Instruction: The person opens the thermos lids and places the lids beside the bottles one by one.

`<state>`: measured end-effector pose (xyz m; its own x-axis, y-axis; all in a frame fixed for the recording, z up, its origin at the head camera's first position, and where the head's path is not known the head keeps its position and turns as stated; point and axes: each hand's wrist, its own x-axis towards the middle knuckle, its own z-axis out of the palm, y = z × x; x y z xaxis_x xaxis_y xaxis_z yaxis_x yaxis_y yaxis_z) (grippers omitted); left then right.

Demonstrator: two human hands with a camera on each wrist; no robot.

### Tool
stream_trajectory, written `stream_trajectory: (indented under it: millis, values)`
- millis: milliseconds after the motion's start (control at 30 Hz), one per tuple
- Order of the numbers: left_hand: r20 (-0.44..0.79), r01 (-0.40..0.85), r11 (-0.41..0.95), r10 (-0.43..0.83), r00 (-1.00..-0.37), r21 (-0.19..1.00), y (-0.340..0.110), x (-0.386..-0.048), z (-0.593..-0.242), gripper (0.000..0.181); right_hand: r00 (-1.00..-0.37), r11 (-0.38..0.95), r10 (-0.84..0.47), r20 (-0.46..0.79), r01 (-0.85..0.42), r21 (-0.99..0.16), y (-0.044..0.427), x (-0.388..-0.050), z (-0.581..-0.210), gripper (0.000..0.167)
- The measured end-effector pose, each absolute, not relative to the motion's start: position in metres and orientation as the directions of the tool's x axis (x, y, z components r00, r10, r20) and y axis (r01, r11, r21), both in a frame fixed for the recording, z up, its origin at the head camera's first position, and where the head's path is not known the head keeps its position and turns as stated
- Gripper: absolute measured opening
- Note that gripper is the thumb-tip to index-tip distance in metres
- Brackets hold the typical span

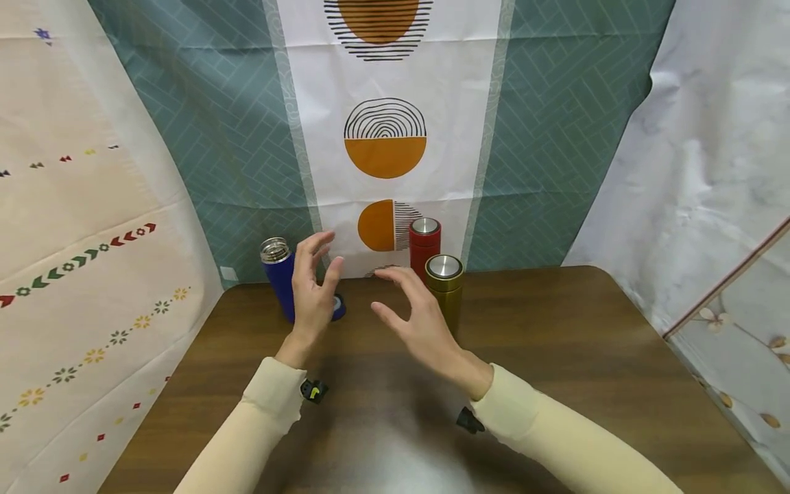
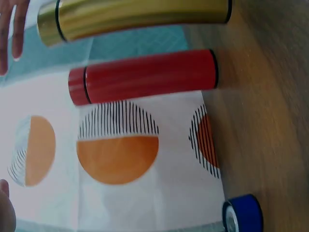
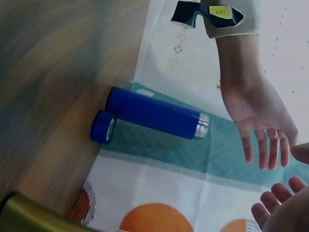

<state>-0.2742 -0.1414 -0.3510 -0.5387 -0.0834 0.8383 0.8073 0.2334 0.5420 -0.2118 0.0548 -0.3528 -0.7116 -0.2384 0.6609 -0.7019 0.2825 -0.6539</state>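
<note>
Both hands are raised over the brown table (image 1: 555,336), fingers apart and loosely bent, palms roughly facing each other; neither has hold of anything. Left hand (image 1: 313,288): nearest the blue bottle (image 1: 278,278), which stands upright at far left, its steel neck uncovered. Blue cap (image 1: 339,309) sits on the table just right of the bottle's base, hollow side up. Right hand (image 1: 426,322): on the near side of the gold bottle (image 1: 453,302), not gripping it. Red bottle (image 1: 425,241) stands just beyond the gold one; both are capped and upright.
</note>
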Motion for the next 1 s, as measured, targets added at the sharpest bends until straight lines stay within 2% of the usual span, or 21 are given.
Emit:
stream_trajectory:
  millis: [167,433,700,1000]
  values:
    - [0.867,0.844,0.244,0.024,-0.497,0.477,-0.122,-0.267,-0.354,0.061,-0.716,0.28,-0.213,0.665,-0.696,-0.66,0.086,-0.197,-0.353,0.048]
    - [0.852,0.855,0.192,0.123,-0.508,0.482,-0.094,-0.254,-0.36,0.062,-0.721,0.337,-0.158,0.675,-0.682,-0.649,0.135,-0.18,-0.365,0.048]
    - [0.844,0.858,0.172,0.168,-0.51,0.484,-0.078,-0.252,-0.364,0.06,-0.731,0.415,-0.129,0.67,-0.654,-0.633,0.167,-0.179,-0.379,0.049]
    - [0.828,0.845,0.172,0.179,-0.532,0.506,-0.065,-0.251,-0.364,0.062,-0.765,0.426,-0.095,0.637,-0.61,-0.668,0.18,-0.186,-0.393,0.053]
